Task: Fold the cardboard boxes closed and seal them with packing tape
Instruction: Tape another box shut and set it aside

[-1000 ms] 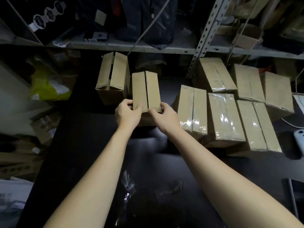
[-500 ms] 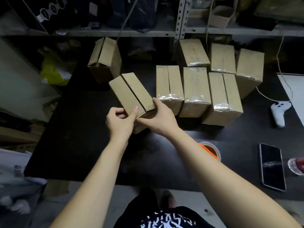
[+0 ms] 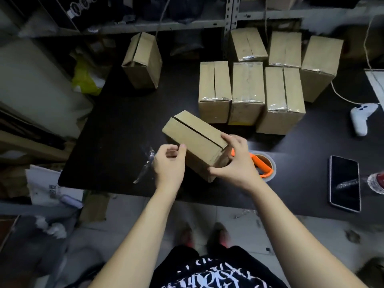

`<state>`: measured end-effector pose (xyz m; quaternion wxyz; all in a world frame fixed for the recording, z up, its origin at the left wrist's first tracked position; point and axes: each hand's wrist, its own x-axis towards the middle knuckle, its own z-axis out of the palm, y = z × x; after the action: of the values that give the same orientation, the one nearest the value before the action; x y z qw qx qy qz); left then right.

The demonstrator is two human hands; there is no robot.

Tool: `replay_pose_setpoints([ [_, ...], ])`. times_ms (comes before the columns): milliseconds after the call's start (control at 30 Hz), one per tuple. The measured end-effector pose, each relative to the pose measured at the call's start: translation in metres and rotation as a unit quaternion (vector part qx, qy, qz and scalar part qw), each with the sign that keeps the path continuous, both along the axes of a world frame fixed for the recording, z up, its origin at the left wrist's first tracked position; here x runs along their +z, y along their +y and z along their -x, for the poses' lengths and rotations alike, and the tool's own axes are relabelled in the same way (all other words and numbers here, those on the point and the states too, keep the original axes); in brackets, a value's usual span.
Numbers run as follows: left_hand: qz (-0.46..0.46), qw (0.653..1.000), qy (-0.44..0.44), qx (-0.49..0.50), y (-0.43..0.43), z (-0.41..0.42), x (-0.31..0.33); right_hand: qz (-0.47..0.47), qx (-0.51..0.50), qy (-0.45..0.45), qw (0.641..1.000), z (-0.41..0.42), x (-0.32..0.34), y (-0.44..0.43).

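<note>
A small cardboard box [image 3: 195, 136] with folded flaps and an untaped centre seam sits tilted over the near middle of the black table [image 3: 116, 129]. My right hand [image 3: 234, 163] grips its near right end, fingers over the top and thumb on the end face. Against the box's left side my left hand [image 3: 169, 163] rests with curled fingers and the thumb touching the cardboard. An orange tape dispenser with a tape roll [image 3: 262, 165] lies just right of my right hand. Several taped boxes [image 3: 248, 90] stand in rows at the back right. Another untaped box [image 3: 143, 59] stands at the back left.
A phone [image 3: 344, 182] lies face up at the table's right, with a plastic bottle [image 3: 374, 182] beside it. A white controller [image 3: 360, 118] and its cable sit at the far right. Crumpled clear film [image 3: 146, 163] lies by the near edge. Metal shelving [image 3: 166, 23] runs behind the table.
The box has come toward me from beside the back-left box and turned diagonally. Both hands stayed on it. The view has tilted down, showing the tape dispenser and floor.
</note>
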<state>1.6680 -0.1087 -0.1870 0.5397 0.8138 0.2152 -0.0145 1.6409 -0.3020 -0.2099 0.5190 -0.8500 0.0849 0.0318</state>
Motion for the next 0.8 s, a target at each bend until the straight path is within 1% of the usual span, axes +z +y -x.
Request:
replay_pose_setpoints([
  [67,-0.051,0.998,-0.031,-0.02,0.011,-0.006,0.004,-0.041,0.011,-0.006,0.999,0.006,-0.002,-0.014],
  [167,-0.089,0.988,-0.05,-0.113,0.025,-0.02,0.004,-0.073,0.058,-0.01,0.996,0.014,-0.007,-0.022],
  [267,-0.115,0.973,-0.018,-0.197,0.035,-0.034,-0.001,-0.085,0.082,0.015,0.993,0.021,-0.015,-0.017],
  [333,-0.12,0.968,0.002,-0.222,0.038,-0.037,-0.007,-0.073,0.081,0.035,0.993,0.025,-0.015,-0.018],
  [367,-0.116,0.967,0.004,-0.225,0.041,-0.038,-0.01,-0.049,0.081,0.046,0.994,0.027,-0.013,-0.021],
  [433,-0.107,0.97,-0.003,-0.218,0.044,-0.036,-0.013,0.045,0.061,0.052,0.996,0.027,-0.008,-0.026],
  [500,-0.095,0.976,-0.01,-0.198,0.045,-0.032,-0.012,0.151,-0.02,0.05,0.987,0.023,-0.013,-0.029],
  [567,-0.093,0.98,-0.017,-0.173,0.045,-0.027,-0.012,0.216,-0.119,0.069,0.966,0.017,-0.027,-0.027],
  [600,-0.095,0.982,-0.021,-0.16,0.045,-0.024,-0.013,0.237,-0.154,0.083,0.956,0.015,-0.034,-0.024],
  [667,-0.093,0.986,-0.023,-0.133,0.042,-0.017,-0.014,0.256,-0.192,0.111,0.941,0.015,-0.049,-0.019],
  [733,-0.073,0.991,-0.02,-0.111,0.038,-0.01,-0.013,0.278,-0.191,0.154,0.929,0.017,-0.058,-0.015],
  [800,-0.05,0.993,-0.015,-0.102,0.036,-0.006,-0.012,0.316,-0.179,0.173,0.915,0.016,-0.06,-0.012],
])
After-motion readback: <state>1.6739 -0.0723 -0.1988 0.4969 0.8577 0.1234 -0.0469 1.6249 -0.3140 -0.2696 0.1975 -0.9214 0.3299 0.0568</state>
